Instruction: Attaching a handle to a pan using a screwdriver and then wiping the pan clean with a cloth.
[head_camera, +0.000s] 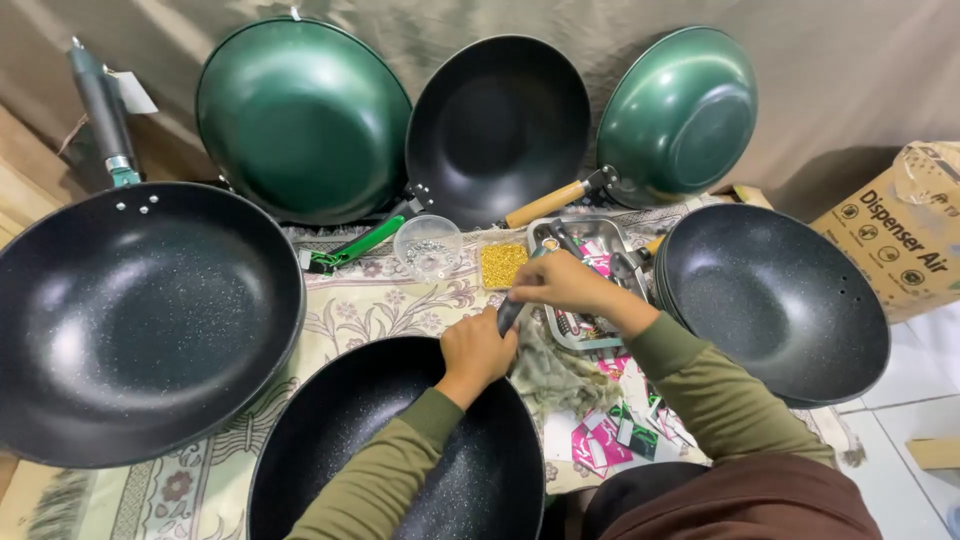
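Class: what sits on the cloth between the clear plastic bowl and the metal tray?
In the head view, a small container of yellow beads sits between the clear bowl and the metal tray.

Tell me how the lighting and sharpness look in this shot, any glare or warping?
Head view: soft even light, mostly sharp; pale sheen on the big speckled pan at left and the green wok; wide-lens bowing toward the edges; faint shadow under the right hand; left hand crisp.
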